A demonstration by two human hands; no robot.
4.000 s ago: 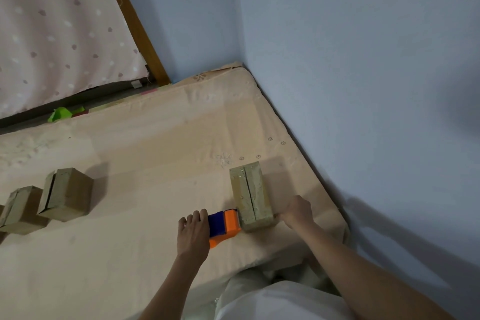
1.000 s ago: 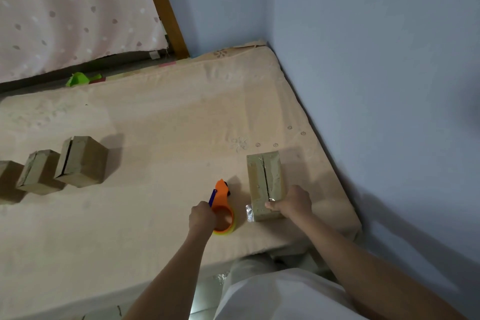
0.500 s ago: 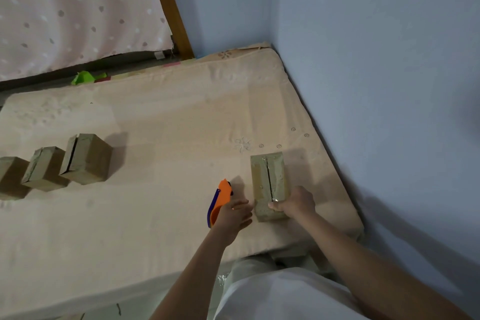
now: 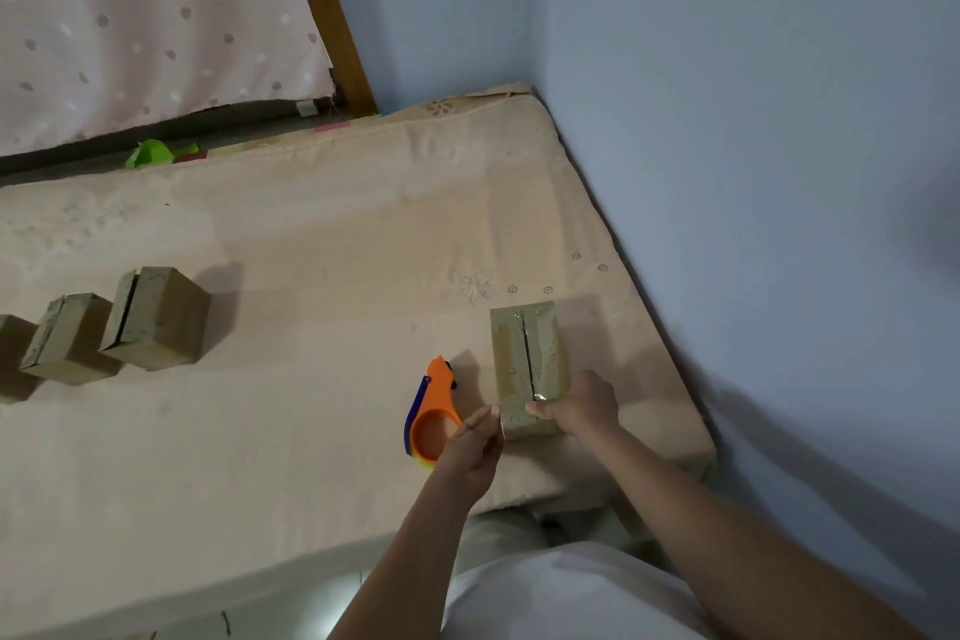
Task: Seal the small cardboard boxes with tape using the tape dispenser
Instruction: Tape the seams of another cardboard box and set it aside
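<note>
Near the mattress's right edge, right hand grips the cardboard box; left hand open beside the idle tape dispenser. Loose tape could wrinkle, leaving the seam unsealed.

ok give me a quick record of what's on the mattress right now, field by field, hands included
surface: beige mattress in a corner of blue walls
box in work: cardboard box, taped top, dark seam showing
right hand: holds the box's near end, thumb on the tape
left hand: fingers straight, beside the box's near corner
tape dispenser: orange and blue, lying left of the box, not gripped
other boxes: row at the left edge
</note>
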